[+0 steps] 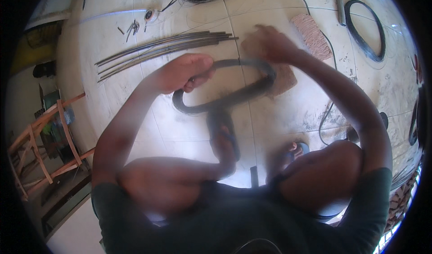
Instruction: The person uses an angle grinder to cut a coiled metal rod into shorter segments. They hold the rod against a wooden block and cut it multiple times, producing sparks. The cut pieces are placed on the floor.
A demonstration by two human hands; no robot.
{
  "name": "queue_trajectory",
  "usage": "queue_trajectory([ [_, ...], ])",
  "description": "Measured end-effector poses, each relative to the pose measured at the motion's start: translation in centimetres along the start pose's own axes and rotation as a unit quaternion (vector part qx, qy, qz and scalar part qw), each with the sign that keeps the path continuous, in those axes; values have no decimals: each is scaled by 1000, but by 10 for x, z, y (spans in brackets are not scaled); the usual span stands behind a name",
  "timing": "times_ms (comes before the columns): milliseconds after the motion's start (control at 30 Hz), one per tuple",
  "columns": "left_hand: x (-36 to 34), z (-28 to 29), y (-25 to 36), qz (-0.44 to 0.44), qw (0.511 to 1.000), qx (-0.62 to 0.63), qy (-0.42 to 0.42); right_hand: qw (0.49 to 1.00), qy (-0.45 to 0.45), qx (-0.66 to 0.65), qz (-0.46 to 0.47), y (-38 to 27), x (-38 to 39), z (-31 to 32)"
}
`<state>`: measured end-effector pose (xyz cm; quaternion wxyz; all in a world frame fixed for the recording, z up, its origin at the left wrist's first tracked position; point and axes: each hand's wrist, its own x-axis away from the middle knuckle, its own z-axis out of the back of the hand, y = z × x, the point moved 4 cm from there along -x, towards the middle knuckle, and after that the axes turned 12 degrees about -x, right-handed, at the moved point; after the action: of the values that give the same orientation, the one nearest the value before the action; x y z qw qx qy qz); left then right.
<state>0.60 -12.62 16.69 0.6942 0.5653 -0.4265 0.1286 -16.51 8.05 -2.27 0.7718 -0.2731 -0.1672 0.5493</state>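
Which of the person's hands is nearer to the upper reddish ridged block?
Right: the right hand is just left of the block; the left hand is farther left, gripping the black loop.

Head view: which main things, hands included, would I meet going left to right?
Wooden frame → round white thing → left hand → right hand → ridged block → oval ring. Left out, overlapping the left hand's span: rods, black loop.
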Motion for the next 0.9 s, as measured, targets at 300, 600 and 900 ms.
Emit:
queue_trajectory([
  [300, 29, -48, 33, 83, 969, -234, -11, 990, -91, 82, -66, -37, -10, -24],
  [600, 32, -37, 40, 138, 956, -258, -5, 971, 25, 135, -197, 0, 4, 54],
  [900, 48, -24, 53, 29, 966, -244, -85, 955, 44, 134, -262, 61, 59, 65],
])
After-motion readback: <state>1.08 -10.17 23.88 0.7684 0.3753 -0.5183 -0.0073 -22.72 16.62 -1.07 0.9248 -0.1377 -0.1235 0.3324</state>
